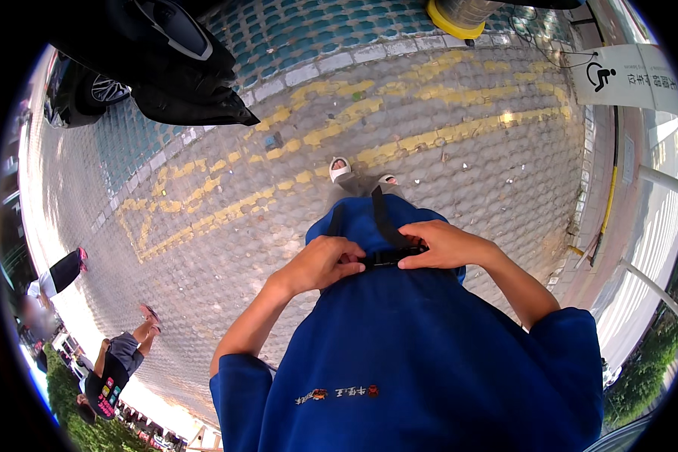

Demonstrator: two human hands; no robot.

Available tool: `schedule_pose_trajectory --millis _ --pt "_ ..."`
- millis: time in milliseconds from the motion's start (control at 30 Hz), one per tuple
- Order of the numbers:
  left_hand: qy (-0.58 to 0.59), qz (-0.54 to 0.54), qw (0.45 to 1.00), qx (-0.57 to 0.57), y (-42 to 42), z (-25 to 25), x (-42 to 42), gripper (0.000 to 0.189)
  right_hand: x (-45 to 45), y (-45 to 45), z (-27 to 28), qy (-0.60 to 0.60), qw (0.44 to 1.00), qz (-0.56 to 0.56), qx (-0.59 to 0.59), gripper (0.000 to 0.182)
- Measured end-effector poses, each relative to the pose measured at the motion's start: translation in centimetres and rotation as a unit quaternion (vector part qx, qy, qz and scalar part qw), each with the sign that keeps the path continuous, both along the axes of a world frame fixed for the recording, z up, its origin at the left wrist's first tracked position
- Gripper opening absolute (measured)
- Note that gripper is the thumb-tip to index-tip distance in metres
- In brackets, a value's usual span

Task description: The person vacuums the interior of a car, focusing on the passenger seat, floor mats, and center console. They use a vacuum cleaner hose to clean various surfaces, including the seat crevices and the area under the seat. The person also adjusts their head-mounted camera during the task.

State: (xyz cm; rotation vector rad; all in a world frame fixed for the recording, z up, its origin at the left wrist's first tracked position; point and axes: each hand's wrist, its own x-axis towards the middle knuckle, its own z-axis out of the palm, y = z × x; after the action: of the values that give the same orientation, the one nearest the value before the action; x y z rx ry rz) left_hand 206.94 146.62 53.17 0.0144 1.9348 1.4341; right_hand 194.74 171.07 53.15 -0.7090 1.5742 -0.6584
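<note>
A black plastic side-release buckle (383,259) on a dark belt lies across my waist, over my blue shirt (395,339). My left hand (323,263) pinches the belt at the buckle's left end between thumb and fingers. At its right end my right hand (438,246) grips the belt and buckle, thumb below and fingers above. The fingers partly cover both ends of the buckle. Below the belt hangs blue fabric (353,217) with two black straps, one of them a wide webbing strap (385,217) running down from beside my right hand.
Grey paving (486,186) bears worn yellow lines. A black vehicle (186,85) stands upper left, near a car wheel (110,87). A yellow-based post (457,22) is ahead. A white panel with a wheelchair symbol (602,76) hangs right. Two people (113,367) are at left.
</note>
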Motion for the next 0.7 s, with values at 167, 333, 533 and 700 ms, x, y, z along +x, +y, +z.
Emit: schedule_pose_trajectory --millis 167,333,533,700 --pt "0.065 -0.104 0.992 -0.011 -0.3 0.2 -0.7 0.018 1.6 0.5 -0.1 -0.002 0.995 -0.101 0.005 0.081" --pt "0.088 -0.287 0.95 -0.083 1.0 0.9 -2.8 0.01 2.0 0.4 -0.3 -0.034 0.992 -0.125 0.015 0.087" --pt "0.12 -0.279 0.951 -0.058 1.2 -0.4 -2.6 0.01 2.6 -0.2 0.5 0.015 0.992 -0.124 -0.01 0.081" --pt "0.126 -0.294 0.941 -0.113 1.3 0.0 -2.4 0.008 3.6 -1.0 -0.2 0.005 0.994 -0.089 -0.07 0.075"
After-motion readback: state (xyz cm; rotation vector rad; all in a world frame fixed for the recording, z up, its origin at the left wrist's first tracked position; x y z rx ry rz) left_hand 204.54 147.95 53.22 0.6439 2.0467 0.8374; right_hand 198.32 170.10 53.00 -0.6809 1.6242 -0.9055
